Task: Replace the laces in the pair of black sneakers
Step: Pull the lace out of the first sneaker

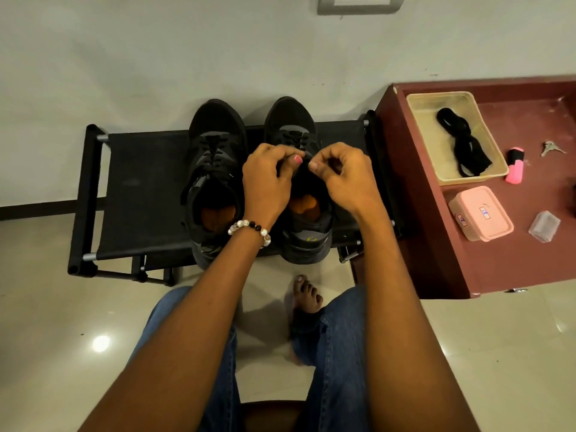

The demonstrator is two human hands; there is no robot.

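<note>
Sneakers sit side by side on the black rack [137, 194], toes to the wall. We take the rack as landmark. Left sneaker [215, 182] at rack centre, still fully laced, untouched. Right sneaker [304, 194] just beside it, toward the rack's right end, and both hands are over its tongue. Left hand [268, 179], with a bead bracelet [249, 229] on the wrist, has fingers curled and thumb tip pinched in at the top eyelets; right hand [339, 179] mirrors it, fingertips pinched. Black lace on black shoe, so we cannot tell for sure what each pinch holds; we judge it is the old lace on the right sneaker [293, 138], near the knot.

Replacement laces [464, 148] lie bundled in a clear tray [495, 157] on the maroon cabinet [414, 194] touching the rack's right end. Also there: pink box [481, 215], pink marker [516, 165], keys [551, 148], small clear case [544, 226].

Step in hand, we judge: undoing the old lace, early in the task. To do it well: loosen the knot first, pull each crossing slack from the top row down, don't yank one end through all eyelets. Steady the shoe so it doesn't slide off the fabric shelf. Keep the old lace away from the tray, since both sets are black.
</note>
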